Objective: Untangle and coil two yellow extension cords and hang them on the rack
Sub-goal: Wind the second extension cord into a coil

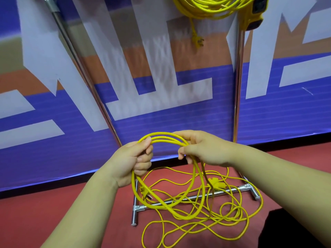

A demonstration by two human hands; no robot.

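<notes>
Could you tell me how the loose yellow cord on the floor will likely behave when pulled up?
Probably floppy: the loose cord lies in slack, irregular loops on the floor. It may snag, since strands cross each other and the rack's base bar. The coil sags too, suggesting little stiffness.

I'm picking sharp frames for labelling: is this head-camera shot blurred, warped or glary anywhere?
Head view: the left hand, right hand and the coil they grip look fairly sharp; the banner behind is smeared, and the hung cord at the top edge is soft. Same view: the rack poles lean and splay, wide-angle distortion; bright glints run along the chrome base bar.
</notes>
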